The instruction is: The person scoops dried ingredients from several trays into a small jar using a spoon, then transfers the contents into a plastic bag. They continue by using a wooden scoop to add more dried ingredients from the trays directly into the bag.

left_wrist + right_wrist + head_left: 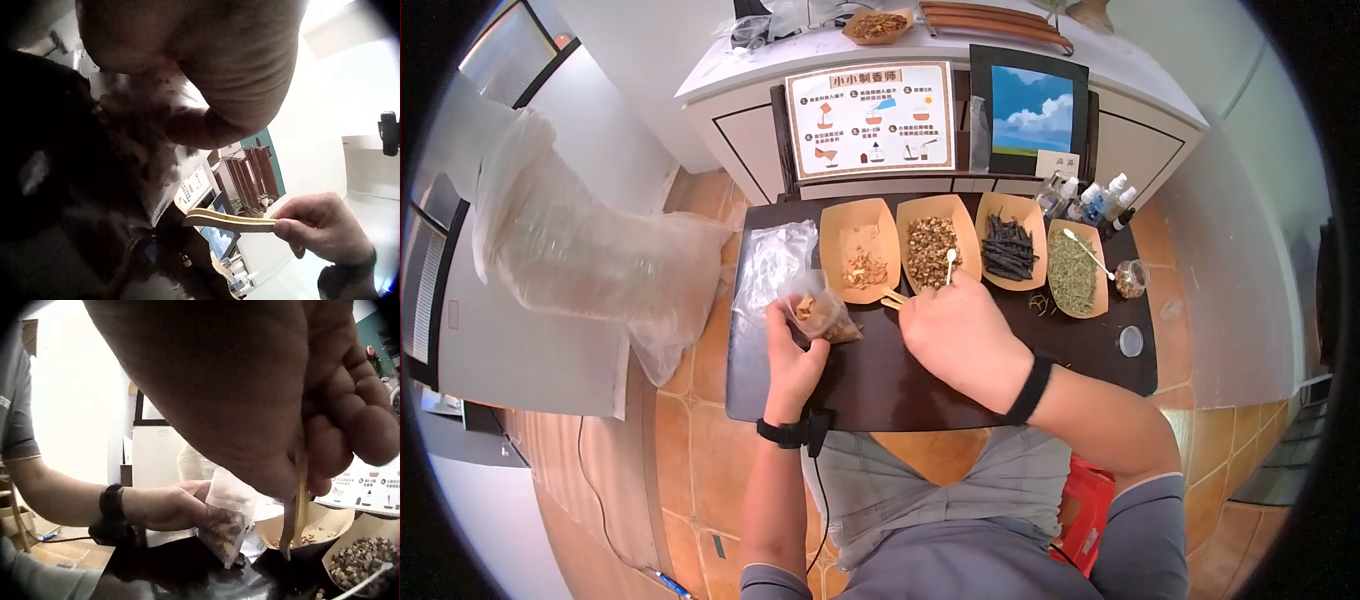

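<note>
The left hand (793, 365) grips a small clear bag (828, 312) with brownish dried pieces inside, at the left of the dark table. In the right hand (960, 325) are wooden tweezers (894, 299), pinched between thumb and fingers, their tips pointing toward the bag but apart from it. The left wrist view shows the tweezers (231, 221) side-on, with nothing visible between the tips. Beyond the hands stand paper trays: one of light chips (858, 235), one of brown granules (932, 240) with a small white spoon (950, 262).
Farther right are a tray of dark sticks (1009, 246) and a tray of green needles (1076, 275) with a white spoon. Small bottles (1090, 200), a jar (1131, 278) and a round lid (1131, 341) occupy the right side. Plastic bags (775, 262) lie at the left; an instruction sheet (870, 120) stands behind.
</note>
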Demonstrator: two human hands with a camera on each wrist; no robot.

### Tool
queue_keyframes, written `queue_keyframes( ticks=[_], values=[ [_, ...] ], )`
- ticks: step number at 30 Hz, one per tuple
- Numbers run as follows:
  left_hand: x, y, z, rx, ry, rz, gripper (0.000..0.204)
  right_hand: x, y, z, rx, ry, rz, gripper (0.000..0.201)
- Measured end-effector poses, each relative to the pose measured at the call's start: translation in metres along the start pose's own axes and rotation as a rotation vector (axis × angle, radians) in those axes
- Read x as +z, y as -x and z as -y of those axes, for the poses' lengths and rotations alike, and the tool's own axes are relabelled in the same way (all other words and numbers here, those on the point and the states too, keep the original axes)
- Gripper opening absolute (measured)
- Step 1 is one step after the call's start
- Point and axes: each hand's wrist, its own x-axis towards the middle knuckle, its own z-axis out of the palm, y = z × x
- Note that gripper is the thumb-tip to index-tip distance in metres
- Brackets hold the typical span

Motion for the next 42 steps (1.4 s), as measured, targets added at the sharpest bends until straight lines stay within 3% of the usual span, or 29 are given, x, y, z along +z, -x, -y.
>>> queue_keyframes(
  ticks=[3,8,13,17,22,27,29,31,37,42],
  values=[
    [0.001,0.000,-0.007,0.021,-0.059,0.015,0.057,0.006,0.013,-0.004,0.044,0.017,-0.074,0.006],
    [0.000,-0.002,-0.011,-0.026,0.128,0.079,0.056,0.005,0.043,-0.006,0.141,-0.063,-0.144,0.009],
    [-0.009,-0.011,-0.026,-0.055,0.130,0.181,0.052,0.019,0.085,0.009,0.346,-0.336,-0.254,0.023],
    [-0.016,-0.025,-0.038,-0.015,0.084,0.258,0.049,0.033,0.105,0.019,0.448,-0.472,-0.279,0.017],
    [-0.038,-0.040,-0.014,-0.020,0.001,0.260,0.053,0.036,0.102,0.015,0.457,-0.480,-0.336,0.014],
    [-0.061,-0.056,-0.033,-0.095,0.127,0.301,0.056,0.042,0.101,0.020,0.431,-0.513,-0.311,0.013],
    [-0.070,-0.068,-0.046,-0.222,0.229,0.365,0.056,0.046,0.104,0.024,0.469,-0.559,-0.335,0.013],
    [-0.077,-0.086,-0.046,-0.158,0.167,0.390,0.060,0.049,0.111,0.028,0.491,-0.601,-0.337,0.012],
    [-0.082,-0.134,-0.048,-0.329,0.261,0.592,0.077,0.052,0.129,0.038,0.568,-0.697,-0.308,0.010],
    [-0.065,-0.151,-0.048,-0.235,0.073,0.689,0.081,0.053,0.135,0.039,0.596,-0.737,-0.323,0.010]
  ],
)
